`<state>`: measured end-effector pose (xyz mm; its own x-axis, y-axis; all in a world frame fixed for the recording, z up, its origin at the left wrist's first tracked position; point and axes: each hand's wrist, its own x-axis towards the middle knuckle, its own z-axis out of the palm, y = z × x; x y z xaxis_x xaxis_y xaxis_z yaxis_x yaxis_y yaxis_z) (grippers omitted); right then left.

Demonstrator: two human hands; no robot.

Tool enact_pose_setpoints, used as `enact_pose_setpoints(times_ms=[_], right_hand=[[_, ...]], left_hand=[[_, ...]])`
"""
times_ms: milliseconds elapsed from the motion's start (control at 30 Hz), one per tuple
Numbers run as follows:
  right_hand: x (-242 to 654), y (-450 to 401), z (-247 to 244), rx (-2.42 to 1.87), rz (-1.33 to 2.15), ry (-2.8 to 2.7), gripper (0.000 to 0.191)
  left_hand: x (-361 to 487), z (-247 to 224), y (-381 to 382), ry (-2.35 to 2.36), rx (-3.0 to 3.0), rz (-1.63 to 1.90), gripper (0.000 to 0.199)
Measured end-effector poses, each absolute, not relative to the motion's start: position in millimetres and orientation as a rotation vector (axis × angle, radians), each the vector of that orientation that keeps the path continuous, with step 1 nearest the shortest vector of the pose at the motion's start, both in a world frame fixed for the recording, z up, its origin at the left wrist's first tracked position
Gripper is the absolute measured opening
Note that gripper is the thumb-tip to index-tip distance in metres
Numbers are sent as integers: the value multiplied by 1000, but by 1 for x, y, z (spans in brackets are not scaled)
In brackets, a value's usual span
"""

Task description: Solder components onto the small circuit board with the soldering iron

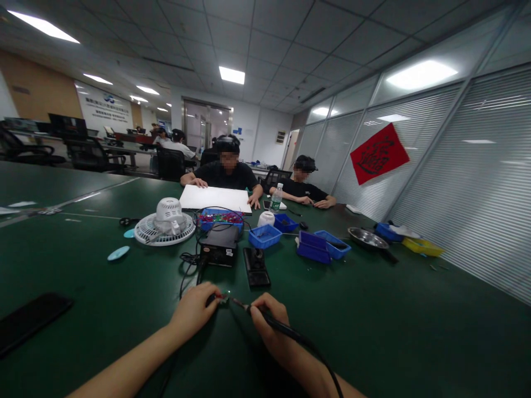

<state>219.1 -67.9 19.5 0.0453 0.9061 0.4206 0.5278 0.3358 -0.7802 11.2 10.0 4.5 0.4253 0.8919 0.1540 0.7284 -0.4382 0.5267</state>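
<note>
Pinched in the fingers of my left hand [198, 304] is a small green circuit board [224, 299] with a bit of red beside it, perhaps a wire. My right hand [271, 326] is closed around a soldering iron [274, 325], held like a pen, its tip pointing left at the board. Whether the tip touches the board is too small to tell. The iron's black cable trails down past my right forearm. Just beyond my hands sit a black soldering station [219, 246] and a black iron stand [256, 268].
A white fan part [165, 228] lies at the left behind a pale blue piece [119, 253]. Blue bins [265, 236], a metal pan [367, 239] and a yellow tray [422, 247] stand farther right. A black phone-like slab [33, 320] lies near left. Two people sit across the green table [373, 326].
</note>
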Motion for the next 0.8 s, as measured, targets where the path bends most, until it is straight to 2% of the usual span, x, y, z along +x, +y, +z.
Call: enact_pose_setpoints(times_ms=[267,533,800], right_hand=[[215,-71,24,-1285,486,-1531,11],[216,-66,9,-1238,419,-1641,5],[216,-70,18,-1274,490,-1638,10]], left_hand=[[10,0,13,1364,2307,644,14],[11,1,12,1372,2324,619,15],[12,3,12,1391,2329,595,16]])
